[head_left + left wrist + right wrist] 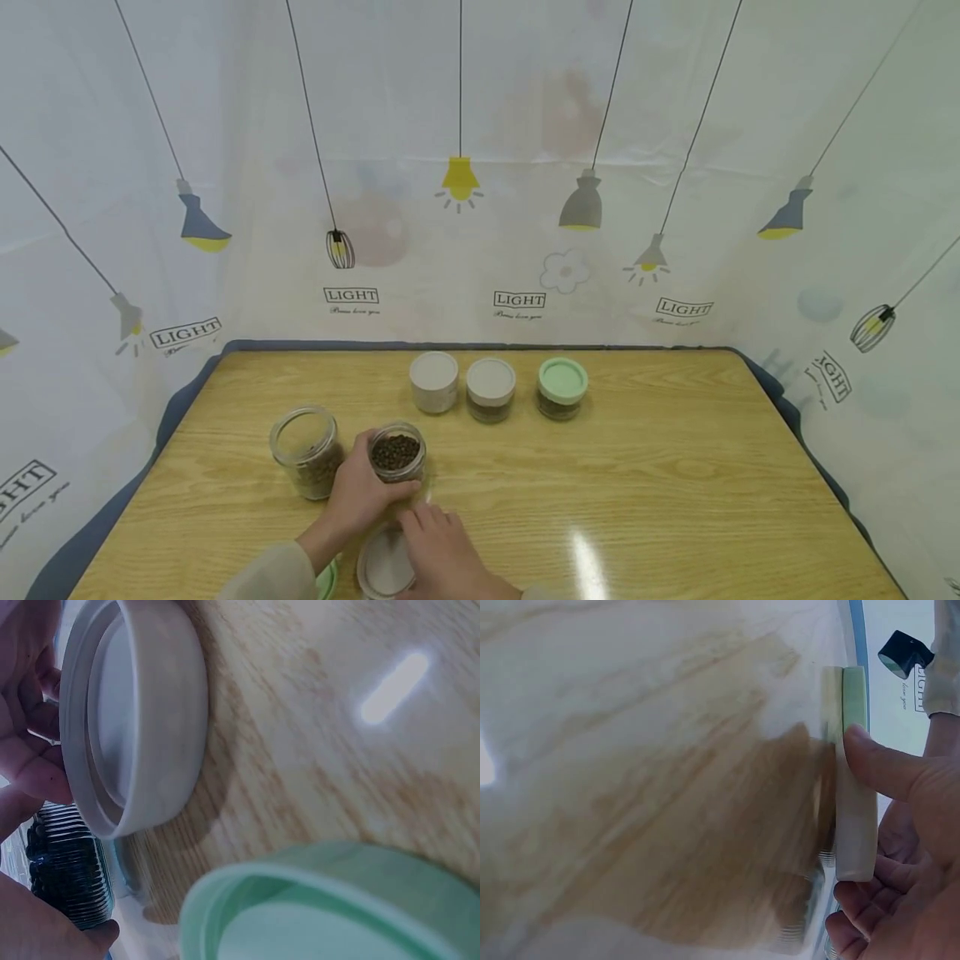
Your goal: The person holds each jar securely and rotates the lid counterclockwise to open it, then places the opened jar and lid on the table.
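We've got the jar [418,464] of dark grains [395,452] in our L hand [363,487], thumb & fingers clamped round its side, mouth uncovered; our R hand [444,552] is clamped on the lid [387,561], pinching its edge, just nearer us than the jar. Step in hand looks like lid work, so we'd do well to hold the jar upright & firm w/ L, digits below its rim so the mouth is free, and to grip the lid by opp. sides so it's level; a tilted lid could catch or knock the jar, & spilt grains are prob. the main risk. Can't tell if the lid touches the table [675,467]. Big jar [303,479], also uncovered, is just left of the jar, close to our L hand, so we'd avoid swinging that way. Green lid [327,581] lies nearer us than the jar & to its left, part hidden by our sleeve [273,575]; could crowd us. Beyond the jar, to its right, 2 white-capped jars [491,392] & a green-capped jar [562,388] stand clear of both hands, so prob. no obstacle.
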`<state>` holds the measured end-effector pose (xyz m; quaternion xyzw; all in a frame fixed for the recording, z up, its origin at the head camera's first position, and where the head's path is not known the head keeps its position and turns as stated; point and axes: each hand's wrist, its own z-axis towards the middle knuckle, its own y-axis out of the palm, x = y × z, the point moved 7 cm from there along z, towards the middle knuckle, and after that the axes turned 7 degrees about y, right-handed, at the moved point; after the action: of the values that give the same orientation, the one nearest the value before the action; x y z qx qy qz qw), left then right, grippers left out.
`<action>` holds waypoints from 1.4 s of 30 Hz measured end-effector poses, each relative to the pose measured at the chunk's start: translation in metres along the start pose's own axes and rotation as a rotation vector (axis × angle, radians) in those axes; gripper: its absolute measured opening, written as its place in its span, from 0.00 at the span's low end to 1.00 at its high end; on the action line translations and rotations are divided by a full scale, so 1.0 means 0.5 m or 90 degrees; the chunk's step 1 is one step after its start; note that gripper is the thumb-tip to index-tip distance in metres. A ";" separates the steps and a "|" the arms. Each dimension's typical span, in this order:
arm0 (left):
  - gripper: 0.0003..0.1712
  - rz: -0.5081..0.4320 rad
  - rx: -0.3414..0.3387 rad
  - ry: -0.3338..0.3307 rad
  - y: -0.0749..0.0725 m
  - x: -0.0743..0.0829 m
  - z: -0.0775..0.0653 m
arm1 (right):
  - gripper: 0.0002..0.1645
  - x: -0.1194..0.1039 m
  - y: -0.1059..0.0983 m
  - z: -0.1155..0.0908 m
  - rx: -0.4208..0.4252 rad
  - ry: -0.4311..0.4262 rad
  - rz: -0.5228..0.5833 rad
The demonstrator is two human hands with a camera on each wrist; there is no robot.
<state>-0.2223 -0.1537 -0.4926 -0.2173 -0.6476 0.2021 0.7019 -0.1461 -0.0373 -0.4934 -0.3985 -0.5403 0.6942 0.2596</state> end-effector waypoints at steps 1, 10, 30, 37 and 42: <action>0.56 0.000 0.001 0.000 0.001 0.000 0.000 | 0.50 0.000 0.001 0.000 0.005 0.001 -0.004; 0.55 0.009 0.014 0.007 0.000 -0.003 -0.003 | 0.53 0.002 0.008 0.001 -0.006 0.038 0.000; 0.59 0.009 0.014 -0.001 0.007 -0.017 -0.008 | 0.59 0.090 -0.027 -0.019 -0.029 0.109 0.093; 0.70 -0.006 0.016 0.011 0.007 -0.005 -0.009 | 0.60 0.113 -0.045 -0.025 -0.037 0.107 0.117; 0.69 0.033 0.002 0.037 0.007 0.019 -0.011 | 0.61 0.128 -0.066 -0.030 -0.051 0.113 0.132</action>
<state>-0.2162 -0.1455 -0.4873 -0.2387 -0.6209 0.2145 0.7152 -0.1711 0.0308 -0.4806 -0.5222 -0.4980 0.6574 0.2170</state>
